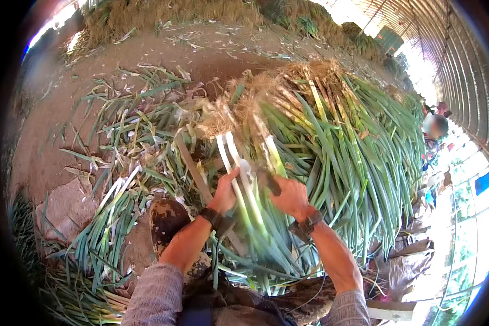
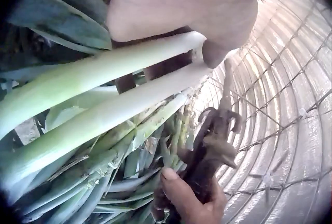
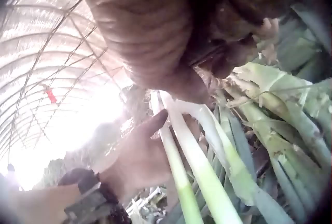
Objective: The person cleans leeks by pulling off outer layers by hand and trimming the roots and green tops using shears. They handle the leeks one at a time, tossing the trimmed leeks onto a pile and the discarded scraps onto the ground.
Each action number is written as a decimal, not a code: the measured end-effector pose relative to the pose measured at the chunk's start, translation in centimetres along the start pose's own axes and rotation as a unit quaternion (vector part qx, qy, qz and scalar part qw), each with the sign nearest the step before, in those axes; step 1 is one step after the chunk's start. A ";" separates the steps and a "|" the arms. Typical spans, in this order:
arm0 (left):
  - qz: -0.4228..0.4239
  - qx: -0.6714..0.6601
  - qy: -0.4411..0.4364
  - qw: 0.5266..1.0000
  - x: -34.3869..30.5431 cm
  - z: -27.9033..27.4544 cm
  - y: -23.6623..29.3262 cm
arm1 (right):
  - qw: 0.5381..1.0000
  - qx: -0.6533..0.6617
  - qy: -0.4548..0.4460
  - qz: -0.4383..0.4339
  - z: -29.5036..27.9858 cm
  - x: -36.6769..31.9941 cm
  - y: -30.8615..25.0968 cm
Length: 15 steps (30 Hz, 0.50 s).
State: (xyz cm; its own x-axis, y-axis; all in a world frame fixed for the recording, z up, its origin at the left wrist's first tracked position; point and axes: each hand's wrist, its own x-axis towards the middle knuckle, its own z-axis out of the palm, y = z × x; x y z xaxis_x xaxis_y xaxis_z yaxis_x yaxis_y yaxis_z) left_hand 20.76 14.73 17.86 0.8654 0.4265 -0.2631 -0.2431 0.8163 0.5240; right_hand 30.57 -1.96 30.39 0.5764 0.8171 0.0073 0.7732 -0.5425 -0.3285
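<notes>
My left hand (image 1: 224,194) grips two green onions (image 1: 247,202), white stems up and roots at the top; the left wrist view shows this hand (image 2: 181,9) curled round the white stems (image 2: 155,86). Close by on the right, my right hand (image 1: 290,196) holds a dark tool (image 1: 268,181). In the left wrist view, the tool (image 2: 210,143) has a narrow tip pointing up near the stems, with the right hand (image 2: 194,200) round its lower part. The right wrist view has the right hand (image 3: 150,32) above the stems (image 3: 194,156) and the left hand (image 3: 140,159) beside them.
A large pile of unpeeled green onions (image 1: 353,146) lies at the right. Cleaned ones (image 1: 114,198) lie at the left among loose leaves and peelings (image 1: 146,130). A blurred person (image 1: 436,126) is at the far right, under the arched cover (image 1: 462,65).
</notes>
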 end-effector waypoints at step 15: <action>0.053 -0.048 0.012 0.997 1.6 -2.2 0.4 | 0.997 0.032 -0.050 -0.047 -2.3 -7.3 0.7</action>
State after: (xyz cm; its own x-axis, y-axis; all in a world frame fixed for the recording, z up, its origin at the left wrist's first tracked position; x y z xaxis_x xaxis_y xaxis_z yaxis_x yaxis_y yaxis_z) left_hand 21.08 16.64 15.83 0.8219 0.5207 -0.2309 -0.3741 0.7992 0.4705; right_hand 27.55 -8.73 32.26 0.4698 0.8812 -0.0522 0.8022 -0.4509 -0.3913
